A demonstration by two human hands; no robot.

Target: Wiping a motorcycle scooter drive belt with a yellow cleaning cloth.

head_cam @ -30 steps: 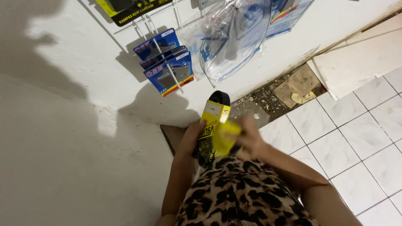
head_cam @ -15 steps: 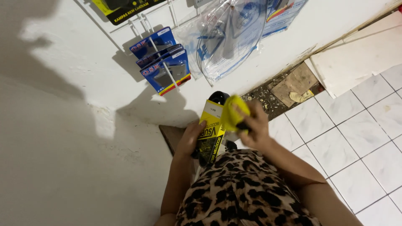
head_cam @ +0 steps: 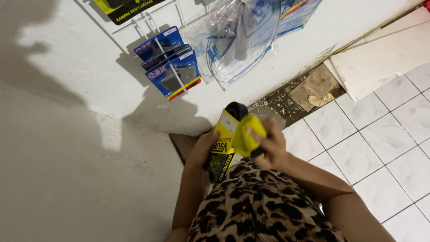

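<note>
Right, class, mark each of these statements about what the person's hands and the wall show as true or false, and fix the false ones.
1. The left hand holds a yellow and black package. True.
2. The right hand presses a red sponge on the package. False: it grips a yellow cloth against the package's upper part.
3. Blue carded packs hang from hooks on the white wall. True.
4. The floor tiles are dark green. False: they are white.
5. Clear plastic bags hang on the wall to the right of the blue packs. True.
6. The package lies flat on the floor. False: it is held up in front of the person.
</note>
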